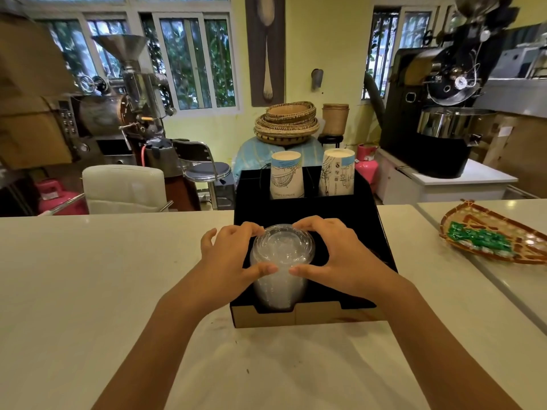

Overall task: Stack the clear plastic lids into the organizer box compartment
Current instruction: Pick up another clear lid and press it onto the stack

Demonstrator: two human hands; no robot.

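A tall stack of clear plastic lids (281, 253) stands upright in the front left compartment of a black organizer box (307, 316) on the white counter. My left hand (229, 258) wraps the stack's left side, thumb in front and fingers over the far rim. On the opposite side, my right hand (343, 255) mirrors it, its thumb nearly meeting the left thumb. The stack's lower part is hidden inside the compartment.
Two stacks of printed paper cups (286, 176) (337, 173) stand in the box's rear compartments. A woven tray (500, 232) with green packets lies on the counter at right. Coffee roasters, a chair and baskets stand beyond the counter's far edge.
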